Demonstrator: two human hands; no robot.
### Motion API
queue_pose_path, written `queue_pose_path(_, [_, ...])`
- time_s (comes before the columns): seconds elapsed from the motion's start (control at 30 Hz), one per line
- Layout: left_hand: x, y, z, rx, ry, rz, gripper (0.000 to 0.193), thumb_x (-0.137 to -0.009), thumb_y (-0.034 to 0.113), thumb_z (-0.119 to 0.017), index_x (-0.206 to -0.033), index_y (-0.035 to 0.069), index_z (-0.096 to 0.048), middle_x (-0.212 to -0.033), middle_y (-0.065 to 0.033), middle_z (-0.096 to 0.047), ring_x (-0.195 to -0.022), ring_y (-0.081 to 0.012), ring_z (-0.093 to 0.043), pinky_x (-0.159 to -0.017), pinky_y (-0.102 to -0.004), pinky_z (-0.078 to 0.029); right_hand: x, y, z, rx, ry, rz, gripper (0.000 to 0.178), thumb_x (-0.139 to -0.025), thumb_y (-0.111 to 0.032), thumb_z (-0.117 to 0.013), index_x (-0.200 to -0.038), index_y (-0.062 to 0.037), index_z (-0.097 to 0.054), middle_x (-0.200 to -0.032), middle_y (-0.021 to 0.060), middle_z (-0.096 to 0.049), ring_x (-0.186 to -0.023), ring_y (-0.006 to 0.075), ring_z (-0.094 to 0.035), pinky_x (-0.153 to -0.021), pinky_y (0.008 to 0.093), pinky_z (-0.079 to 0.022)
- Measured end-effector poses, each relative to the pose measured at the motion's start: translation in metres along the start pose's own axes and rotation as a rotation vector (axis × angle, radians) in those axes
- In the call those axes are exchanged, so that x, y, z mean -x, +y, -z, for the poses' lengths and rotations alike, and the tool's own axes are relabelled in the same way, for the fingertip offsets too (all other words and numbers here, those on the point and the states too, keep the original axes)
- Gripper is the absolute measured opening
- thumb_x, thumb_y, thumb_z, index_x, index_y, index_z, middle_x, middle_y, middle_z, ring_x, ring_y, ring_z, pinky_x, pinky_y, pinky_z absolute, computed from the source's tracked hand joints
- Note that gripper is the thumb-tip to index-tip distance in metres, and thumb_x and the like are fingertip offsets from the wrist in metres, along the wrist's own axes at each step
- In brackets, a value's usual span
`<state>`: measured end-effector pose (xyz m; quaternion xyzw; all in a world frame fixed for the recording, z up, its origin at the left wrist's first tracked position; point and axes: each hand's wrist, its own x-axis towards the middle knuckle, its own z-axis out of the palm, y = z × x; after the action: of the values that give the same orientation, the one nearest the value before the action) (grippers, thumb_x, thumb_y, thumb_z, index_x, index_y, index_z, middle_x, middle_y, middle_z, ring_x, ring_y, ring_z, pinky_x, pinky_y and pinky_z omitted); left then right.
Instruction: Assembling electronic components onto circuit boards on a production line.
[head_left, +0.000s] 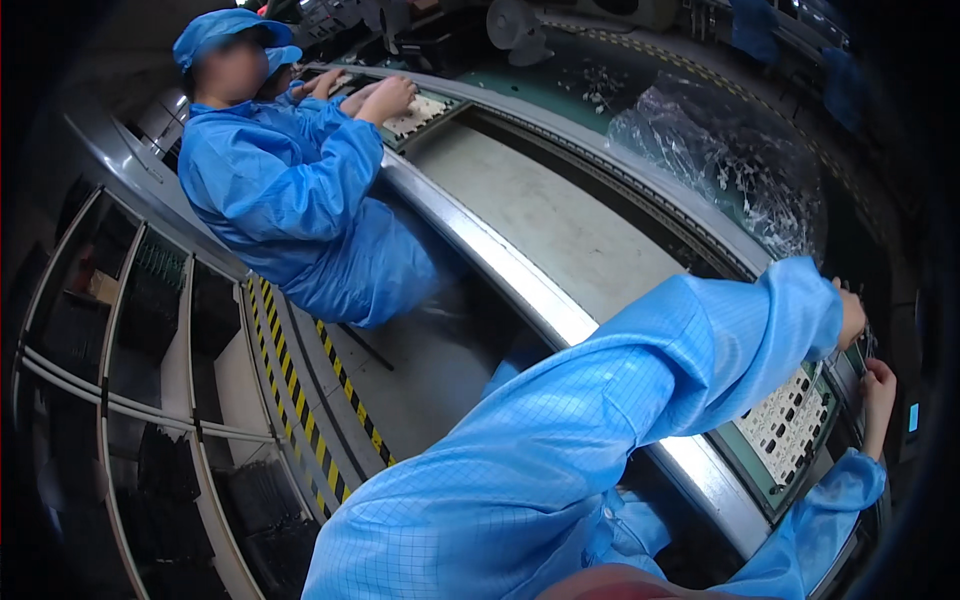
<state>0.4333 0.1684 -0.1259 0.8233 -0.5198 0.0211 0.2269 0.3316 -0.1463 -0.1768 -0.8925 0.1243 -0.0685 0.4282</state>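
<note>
Both my arms, in blue checked sleeves, reach to the far right of the view. My left hand point(851, 318) is bent down past its cuff beside a dark strip at the line's edge; its fingers are mostly hidden. Close below it, my right hand point(879, 396) has thumb and fingers drawn together at the same strip, and what they pinch is too small to make out. Nearer me than the hands lies a pale circuit board panel point(785, 425) with rows of black parts, set in a green frame point(757, 452) on the line.
A conveyor belt point(540, 195) with a shiny metal rail point(520, 285) runs away to the upper left. Beyond it lies a clear plastic bag point(720, 150) of small parts. Co-workers in blue point(270, 180) handle another board panel point(415, 115). Shelving point(150, 340) stands at left.
</note>
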Motion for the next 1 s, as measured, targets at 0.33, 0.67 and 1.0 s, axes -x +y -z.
queue_pose_path(0.33, [-0.019,0.014,0.008,0.246,0.188,0.395,0.038,-0.077,0.022,-0.079,-0.11,0.006,-0.076,-0.11,-0.0184,-0.075,-0.111,-0.0331,-0.071,-0.099,-0.0456,-0.053,0.02,-0.013,0.018,-0.006,0.472,0.233,0.034,-0.105,-0.026,-0.061,-0.133,-0.0074,-0.068,-0.11,-0.0038,-0.068,-0.081,0.0027,-0.054,-0.069,0.0178,-0.043])
queue_pose_path(0.67, [0.002,0.0,0.062,0.979,0.124,0.232,0.011,-0.077,0.003,-0.079,-0.086,-0.003,-0.077,-0.083,-0.0164,-0.077,-0.079,-0.0257,-0.078,-0.074,-0.0322,-0.061,0.07,-0.093,-0.003,0.434,0.531,0.545,0.034,-0.112,-0.022,-0.048,-0.136,-0.0023,-0.062,-0.131,0.0038,-0.065,-0.118,0.0133,-0.061,-0.094,0.024,-0.048])
queue_pose_path(1.0, [0.214,0.003,0.165,0.989,0.087,-0.102,0.011,-0.088,0.004,-0.07,-0.095,-0.003,-0.071,-0.088,-0.0133,-0.078,-0.077,-0.0158,-0.077,-0.073,-0.0271,-0.059,0.128,-0.166,-0.043,-0.341,0.503,0.316,0.028,-0.109,-0.027,-0.055,-0.124,-0.0048,-0.065,-0.099,-0.0006,-0.068,-0.054,-0.0023,-0.033,-0.047,0.0154,-0.023])
